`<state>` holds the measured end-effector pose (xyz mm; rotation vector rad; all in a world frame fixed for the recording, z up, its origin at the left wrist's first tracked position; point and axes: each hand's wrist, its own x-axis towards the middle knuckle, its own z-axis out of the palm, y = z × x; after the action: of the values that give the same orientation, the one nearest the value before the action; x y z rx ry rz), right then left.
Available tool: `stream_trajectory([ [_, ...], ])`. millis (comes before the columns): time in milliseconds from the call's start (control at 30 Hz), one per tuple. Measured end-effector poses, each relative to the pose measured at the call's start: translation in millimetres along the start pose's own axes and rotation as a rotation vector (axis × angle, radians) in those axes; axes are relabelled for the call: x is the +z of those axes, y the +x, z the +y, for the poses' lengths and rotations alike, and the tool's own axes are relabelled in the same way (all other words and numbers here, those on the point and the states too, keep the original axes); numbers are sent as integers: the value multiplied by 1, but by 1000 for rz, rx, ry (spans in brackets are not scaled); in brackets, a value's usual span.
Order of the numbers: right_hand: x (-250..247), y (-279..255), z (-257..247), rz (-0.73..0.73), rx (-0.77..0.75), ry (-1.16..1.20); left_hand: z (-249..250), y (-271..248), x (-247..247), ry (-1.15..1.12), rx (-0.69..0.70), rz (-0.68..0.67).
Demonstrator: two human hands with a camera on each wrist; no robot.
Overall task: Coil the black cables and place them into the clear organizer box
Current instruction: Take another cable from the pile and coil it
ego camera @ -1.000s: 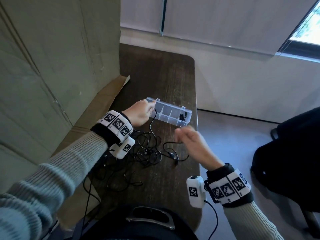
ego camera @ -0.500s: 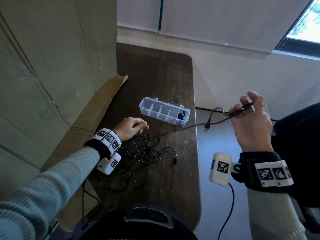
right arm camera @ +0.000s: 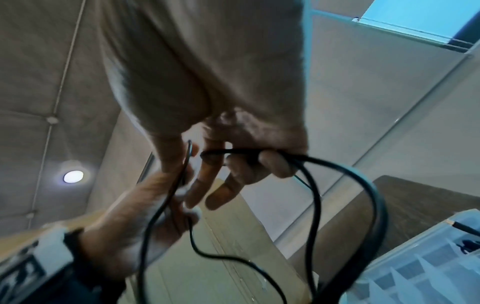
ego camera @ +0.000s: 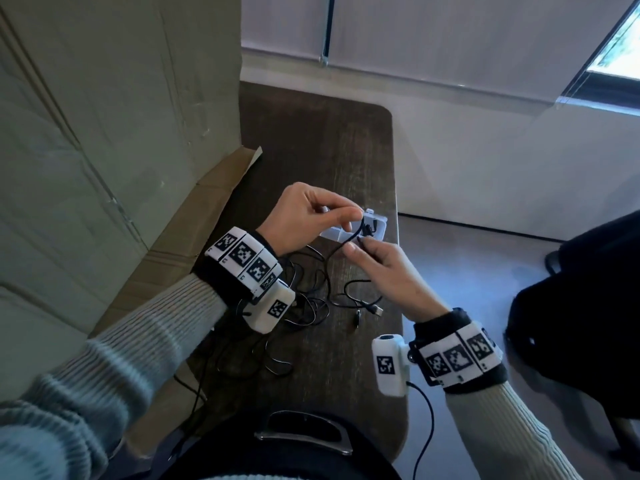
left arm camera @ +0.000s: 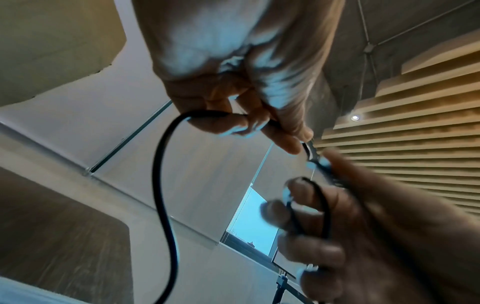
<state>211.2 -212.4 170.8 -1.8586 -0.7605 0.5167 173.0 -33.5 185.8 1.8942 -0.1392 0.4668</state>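
Observation:
Above the table, both hands hold one black cable [ego camera: 334, 254] in front of the clear organizer box [ego camera: 379, 232], which they partly hide. My left hand [ego camera: 353, 214] pinches the cable between thumb and fingers; the left wrist view shows this pinch on the cable [left arm camera: 161, 164]. Just below and to the right, my right hand [ego camera: 358, 244] grips the same cable, with loops of the cable [right arm camera: 374, 195] round its fingers [right arm camera: 233, 181]. A small dark item lies in the box's right end. A tangle of more black cables [ego camera: 311, 303] lies on the table under the left wrist.
The dark wooden table [ego camera: 329, 150] is narrow, and its right edge runs just past the box. A large cardboard sheet [ego camera: 104, 133] stands along the left. A loose USB plug [ego camera: 377, 310] lies near the right edge. A dark bag [ego camera: 588, 306] sits on the floor at the right.
My right hand, which had drawn the cable out far to the right, has come back to the middle. My left hand rose from the tangle and now pinches the same cable.

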Motion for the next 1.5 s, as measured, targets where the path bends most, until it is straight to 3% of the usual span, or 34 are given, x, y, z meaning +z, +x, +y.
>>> stream_trajectory([
  [100,-6,-2,-9,0,-37,92,-1,-1,-1,-35,-20,-4],
  [400,-10,-2,-7,194,-5,74,-5,1,9,-84,1,-29],
  [567,-43,-3,-12,394,-75,341,-34,-12,13,-81,-34,-52],
  [867,-100,-14,-12,548,-216,1003,-113,-46,2,118,-86,-81],
  [967,-118,-20,-13,612,-338,1105,-140,-60,-9,262,-148,-89],
  [1133,-127,-24,-6,812,-321,828,-157,-74,-26,346,-280,-32],
  [1233,-104,-17,3,810,-225,457,-129,-58,-26,378,-181,20],
  [1333,-66,-6,14,607,-132,144,-94,-35,-20,407,-26,8],
  [1500,0,14,28,247,-183,-264,-51,-15,-8,436,97,-77],
])
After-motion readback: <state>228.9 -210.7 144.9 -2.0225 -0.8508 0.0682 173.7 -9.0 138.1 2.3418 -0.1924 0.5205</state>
